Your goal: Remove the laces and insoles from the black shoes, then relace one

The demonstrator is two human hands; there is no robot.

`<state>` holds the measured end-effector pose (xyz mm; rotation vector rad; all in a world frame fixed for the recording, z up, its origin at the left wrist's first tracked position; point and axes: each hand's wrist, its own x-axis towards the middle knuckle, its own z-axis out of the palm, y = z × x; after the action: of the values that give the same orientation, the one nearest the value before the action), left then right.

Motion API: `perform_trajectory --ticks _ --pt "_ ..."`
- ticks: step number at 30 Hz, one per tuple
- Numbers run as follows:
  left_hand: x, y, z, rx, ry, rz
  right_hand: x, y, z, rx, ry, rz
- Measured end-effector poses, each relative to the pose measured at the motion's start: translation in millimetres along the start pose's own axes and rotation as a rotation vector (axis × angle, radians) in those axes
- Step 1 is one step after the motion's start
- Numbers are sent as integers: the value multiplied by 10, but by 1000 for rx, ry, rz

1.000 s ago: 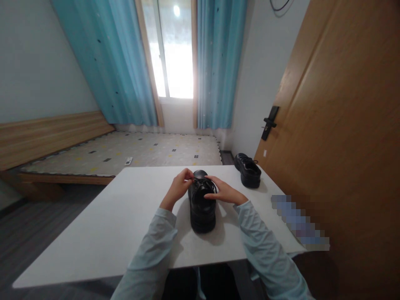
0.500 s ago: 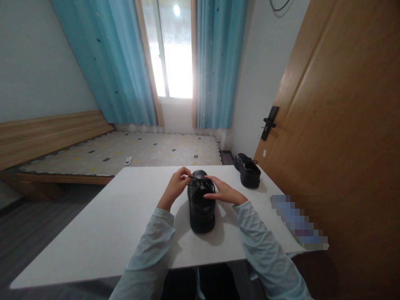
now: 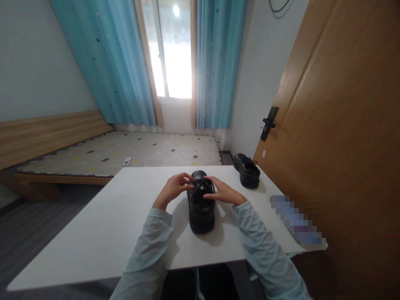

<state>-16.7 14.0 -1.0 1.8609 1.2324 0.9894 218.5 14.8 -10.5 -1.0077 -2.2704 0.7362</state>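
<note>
A black lace-up shoe [image 3: 202, 218] stands on the white table in front of me, its toe pointing away and its heel towards me. From the left, my left hand [image 3: 174, 187] has its fingers closed at the front of the shoe, on a black shoelace [image 3: 196, 181]. My right hand [image 3: 225, 192] grips the shoe's right side around the lacing, thumb over the opening and fingers by the laces. Some lace ends are hidden behind the fingers.
Another black shoe [image 3: 249, 174] stands at the table's back right corner. A blurred bluish item [image 3: 296, 221] lies along the right edge of the white table [image 3: 103, 233]. Beyond are a bed [image 3: 146, 150] with a small white remote-like object [image 3: 127, 161], and a wooden door [image 3: 337, 125] on the right.
My left hand has shifted slightly left and down, and its fingers now reach over the lace nearer the shoe's lacing. My right hand and the shoe look unchanged.
</note>
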Motion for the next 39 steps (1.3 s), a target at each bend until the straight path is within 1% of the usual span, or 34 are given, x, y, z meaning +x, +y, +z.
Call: perform_trajectory --ticks 5,9,16,23,26,33,39 --pt "3 -29 -16 101 32 25 -4 10 -5 1 0 -7" --pt "6 -53 -13 101 81 21 -9 24 -5 -5 4 -10" --pt "25 -77 -9 84 235 -69 -13 7 -14 -14 -18 11" --pt "57 -144 -38 -85 417 -97 -18 7 -18 -24 -20 14" --pt "57 -155 -50 -148 476 -107 -20 32 -5 -20 -8 10" --pt "55 -129 -46 -248 563 -97 -17 54 8 -20 -8 8" --pt "22 15 -18 -510 565 -97 -22 43 -2 -13 -9 23"
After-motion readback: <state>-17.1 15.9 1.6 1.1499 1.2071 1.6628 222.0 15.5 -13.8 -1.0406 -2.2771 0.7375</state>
